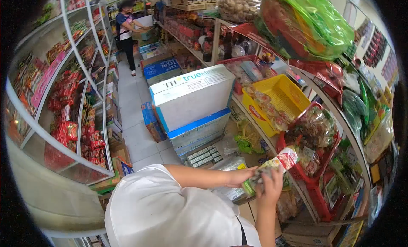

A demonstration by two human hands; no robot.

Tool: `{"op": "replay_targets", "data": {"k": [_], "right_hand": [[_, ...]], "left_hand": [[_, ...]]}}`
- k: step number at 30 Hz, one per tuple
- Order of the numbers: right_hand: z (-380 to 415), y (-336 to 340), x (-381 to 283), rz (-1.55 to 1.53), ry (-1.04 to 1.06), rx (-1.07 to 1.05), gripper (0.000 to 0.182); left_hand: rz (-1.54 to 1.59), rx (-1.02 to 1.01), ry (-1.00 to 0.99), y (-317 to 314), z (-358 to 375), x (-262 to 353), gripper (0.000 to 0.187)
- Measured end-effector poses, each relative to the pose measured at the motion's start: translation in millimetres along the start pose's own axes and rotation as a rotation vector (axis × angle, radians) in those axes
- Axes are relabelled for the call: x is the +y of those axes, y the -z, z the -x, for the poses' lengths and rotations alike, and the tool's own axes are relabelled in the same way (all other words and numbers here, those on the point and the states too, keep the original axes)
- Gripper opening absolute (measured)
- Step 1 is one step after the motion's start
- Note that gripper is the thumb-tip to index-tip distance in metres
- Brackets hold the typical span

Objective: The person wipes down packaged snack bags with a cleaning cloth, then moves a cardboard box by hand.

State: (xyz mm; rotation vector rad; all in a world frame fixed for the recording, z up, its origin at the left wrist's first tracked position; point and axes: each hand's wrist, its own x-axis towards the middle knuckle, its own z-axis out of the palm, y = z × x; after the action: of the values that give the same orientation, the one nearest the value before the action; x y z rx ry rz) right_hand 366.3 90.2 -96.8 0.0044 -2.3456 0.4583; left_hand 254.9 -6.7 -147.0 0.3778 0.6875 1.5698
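Note:
A small packet (288, 157), red and white at its upper end and greenish lower down, is held between both hands. My left hand (242, 177) reaches in from the left and grips its lower left part. Over its middle lies my right hand (271, 183), with fingers curled on the packet. Just right of the hands is a red basket (293, 166) of wrapped packets. A yellow basket (299, 96) with bagged goods sits behind it. Clear plastic-wrapped goods (227, 162) lie beneath and left of my left hand.
White and blue milk cartons (193, 98) are stacked in front, beside more boxes (161, 70) along the tiled aisle (134, 115). Glass-fronted shelves (76, 119) line the left. Another person (126, 32) stands far down the aisle, hands at a box. Green bagged goods (310, 25) hang at upper right.

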Motion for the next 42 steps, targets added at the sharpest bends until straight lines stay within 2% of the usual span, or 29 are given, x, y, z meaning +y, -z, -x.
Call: {"op": "replay_targets", "data": {"k": [1,4,6,8,10,11,14,16,18,20,22,23,24,25,28,30,32,34,36,37,38,41,42], "right_hand": [[-8.0,1.8,5.3,-0.017,-0.013,0.118,0.040],[-19.0,-0.2,3.6,0.082,-0.167,0.167,0.036],[-21.6,0.2,-7.7,0.112,-0.052,0.133,0.033],[-7.5,-16.2,-10.4,-0.137,0.016,-0.036,0.029],[-1.5,-17.7,-22.0,-0.106,0.128,-0.098,0.027],[0.3,-20.5,-17.5,-0.040,0.153,-0.076,0.027],[-7.4,-9.5,12.0,0.119,0.149,0.119,0.029],[-28.5,12.9,36.0,0.180,0.017,0.247,0.031],[-35.8,34.3,42.6,0.265,-0.162,0.299,0.031],[-29.4,27.2,36.4,0.172,-0.047,0.175,0.029],[-1.3,-2.7,10.3,-0.057,0.000,-0.106,0.024],[3.4,-2.5,-6.3,0.033,0.221,-0.140,0.023],[0.9,-1.0,-19.9,-0.020,0.269,-0.213,0.024],[1.3,-0.4,-14.9,0.008,0.254,-0.162,0.026],[-9.0,15.1,14.8,0.153,0.129,0.015,0.028],[-31.1,44.6,34.9,0.344,-0.079,0.098,0.030],[-36.7,64.8,36.4,0.273,-0.177,0.271,0.035],[-32.8,70.6,28.0,0.141,-0.078,0.307,0.041],[-27.7,64.1,4.1,-0.101,0.034,0.116,0.033],[-22.2,49.1,-5.6,-0.181,0.124,0.035,0.031],[-18.2,35.1,-13.1,-0.262,0.213,-0.047,0.030],[-17.3,19.8,-22.0,-0.155,0.367,-0.209,0.027],[-17.5,18.0,-16.6,-0.099,0.371,-0.196,0.025]], "left_hand": [[-0.032,-0.031,-0.007,23.3,-13.1,-20.0,0.050],[-0.006,0.009,0.179,14.6,-9.0,-8.1,0.050],[-0.198,0.182,-0.076,-4.1,1.8,0.6,0.049],[-0.266,0.168,-0.209,7.7,-0.5,5.0,0.048],[0.163,-0.009,-0.017,15.3,2.7,19.4,0.046],[0.104,0.023,-0.074,10.4,3.9,20.9,0.046],[-0.075,0.143,-0.021,6.5,-5.4,14.8,0.048],[-0.065,0.090,0.130,16.4,-11.7,0.3,0.049],[-0.064,0.131,0.123,-4.8,-4.6,-1.4,0.046],[-0.040,0.097,0.111,1.6,-8.8,-7.4,0.046],[0.053,0.019,0.110,16.9,-19.9,-10.6,0.045],[0.132,-0.041,0.120,29.3,-27.8,-11.9,0.045],[0.212,-0.103,0.127,35.6,-32.9,-10.6,0.044],[0.095,-0.165,0.148,22.7,-26.3,0.1,0.044],[-0.089,0.046,0.192,-4.2,-10.3,5.7,0.044],[-0.006,0.005,0.248,4.5,-12.7,-6.4,0.048],[-0.011,-0.010,0.254,-9.7,-8.3,-4.2,0.051],[0.117,-0.186,0.187,-3.1,-9.4,-6.4,0.049],[0.204,-0.348,0.201,17.5,-17.3,-11.0,0.049],[0.194,-0.125,0.221,4.2,-16.6,-3.7,0.052],[0.164,-0.077,0.248,12.4,-17.1,-1.7,0.051],[0.100,-0.041,0.251,15.0,-20.8,-4.1,0.051],[0.082,-0.044,0.237,12.3,-21.8,-6.4,0.052]]}}
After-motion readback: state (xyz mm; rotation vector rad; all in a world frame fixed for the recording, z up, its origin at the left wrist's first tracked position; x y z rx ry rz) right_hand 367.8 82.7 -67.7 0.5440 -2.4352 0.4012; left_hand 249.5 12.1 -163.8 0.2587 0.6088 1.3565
